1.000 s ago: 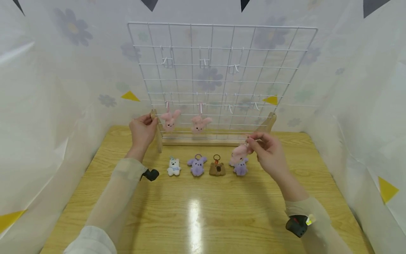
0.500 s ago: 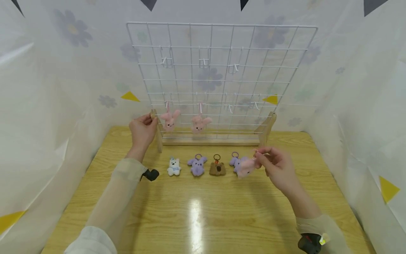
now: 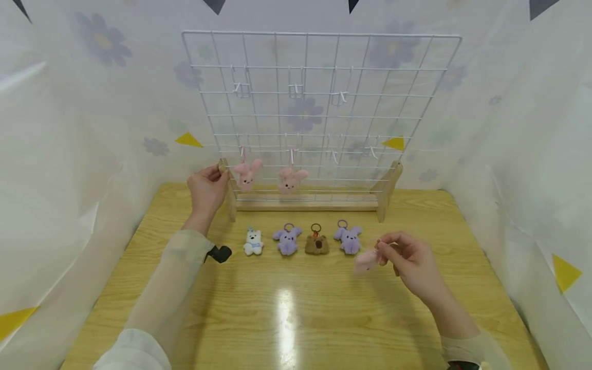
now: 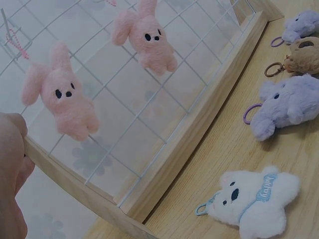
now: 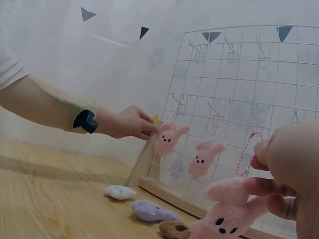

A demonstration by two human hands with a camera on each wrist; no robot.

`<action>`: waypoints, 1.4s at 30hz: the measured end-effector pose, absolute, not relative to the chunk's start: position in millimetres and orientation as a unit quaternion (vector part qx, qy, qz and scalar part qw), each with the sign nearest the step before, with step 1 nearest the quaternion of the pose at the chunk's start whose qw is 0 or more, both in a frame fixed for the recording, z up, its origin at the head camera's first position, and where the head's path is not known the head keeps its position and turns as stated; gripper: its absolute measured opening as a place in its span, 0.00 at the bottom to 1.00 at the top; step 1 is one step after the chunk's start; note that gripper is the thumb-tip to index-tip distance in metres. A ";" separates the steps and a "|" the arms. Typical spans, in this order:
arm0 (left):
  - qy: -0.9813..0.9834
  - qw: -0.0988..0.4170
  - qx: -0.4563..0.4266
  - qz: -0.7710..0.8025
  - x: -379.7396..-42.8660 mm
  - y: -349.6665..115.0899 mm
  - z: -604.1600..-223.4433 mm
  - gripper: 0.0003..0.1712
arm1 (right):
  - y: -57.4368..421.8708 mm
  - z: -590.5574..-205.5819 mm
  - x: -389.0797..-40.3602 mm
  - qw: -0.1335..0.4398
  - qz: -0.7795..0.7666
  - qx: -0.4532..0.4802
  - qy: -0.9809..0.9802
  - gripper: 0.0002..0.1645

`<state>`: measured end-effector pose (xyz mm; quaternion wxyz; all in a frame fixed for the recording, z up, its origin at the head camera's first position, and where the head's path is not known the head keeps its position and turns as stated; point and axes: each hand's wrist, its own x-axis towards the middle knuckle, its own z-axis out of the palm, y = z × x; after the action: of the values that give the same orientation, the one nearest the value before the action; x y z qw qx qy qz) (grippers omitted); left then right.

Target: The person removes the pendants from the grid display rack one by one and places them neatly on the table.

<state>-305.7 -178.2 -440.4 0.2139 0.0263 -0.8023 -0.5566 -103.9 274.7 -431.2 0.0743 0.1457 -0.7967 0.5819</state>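
Dangling handheld rabbit (image 3: 367, 261): face (image 5: 225, 226) clearest right-wrist

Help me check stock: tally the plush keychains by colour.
Pink rabbit-shaped plush keychains: 3 (two hanging, one in the right hand)
Purple floppy-eared plush keychains: 2
White bear-shaped plush keychain: 1
Brown animal-shaped plush keychain: 1
Total: 7

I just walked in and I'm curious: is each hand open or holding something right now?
Left hand: closed, gripping a wooden post.
Right hand: closed, holding a pink bunny keychain.
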 end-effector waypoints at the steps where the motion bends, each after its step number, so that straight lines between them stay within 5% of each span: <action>1: -0.802 0.215 0.026 -0.557 -305.8 -178.0 -440.5 0.17 | 275.5 -432.4 -101.8 0.069 0.576 0.143 -0.802 0.05; 18: -0.805 0.216 0.032 -0.551 -305.9 -177.7 -441.6 0.17 | 285.2 -451.7 -74.3 -0.006 0.574 0.123 -0.810 0.07; 42: -0.802 0.222 0.025 -0.553 -307.2 -178.0 -441.8 0.17 | 276.6 -474.5 -73.7 -0.022 0.583 0.126 -0.802 0.06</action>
<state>-307.2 -178.0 -441.8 0.2224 0.0253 -0.8022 -0.5535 -73.7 276.6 -474.5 -0.0223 0.1261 -0.8020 0.5835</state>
